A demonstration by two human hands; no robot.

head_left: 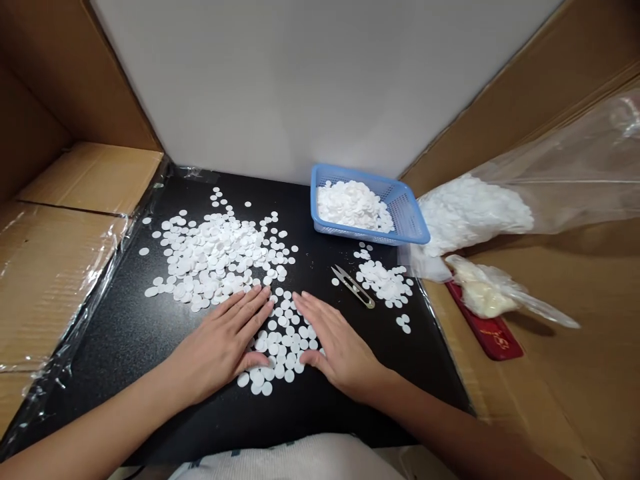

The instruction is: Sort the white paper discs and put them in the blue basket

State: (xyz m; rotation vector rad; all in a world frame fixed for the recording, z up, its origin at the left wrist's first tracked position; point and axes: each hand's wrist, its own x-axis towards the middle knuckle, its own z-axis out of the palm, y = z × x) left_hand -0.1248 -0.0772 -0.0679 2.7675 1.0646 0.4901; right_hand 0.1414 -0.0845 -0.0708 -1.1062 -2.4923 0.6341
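My left hand (225, 340) lies flat on the black tabletop (125, 333), fingers stretched out, its fingertips at the near edge of a large heap of white round discs (215, 250). Opposite it, my right hand (340, 340) also rests flat with its fingers extended. Between the two hands is a loose patch of the same white discs (285, 337), some touching the thumbs and fingers. Neither hand grips anything. To the right of my right hand's fingertips are small thread snips (354, 288) and a smaller pile of discs (385, 283).
A blue plastic basket (370, 233) partly filled with white discs stands at the back right. Beside it lies a clear bag of white discs (475, 207). A small plastic bag (483, 293) rests over a red case (495, 340) on cardboard. Cardboard walls flank both sides.
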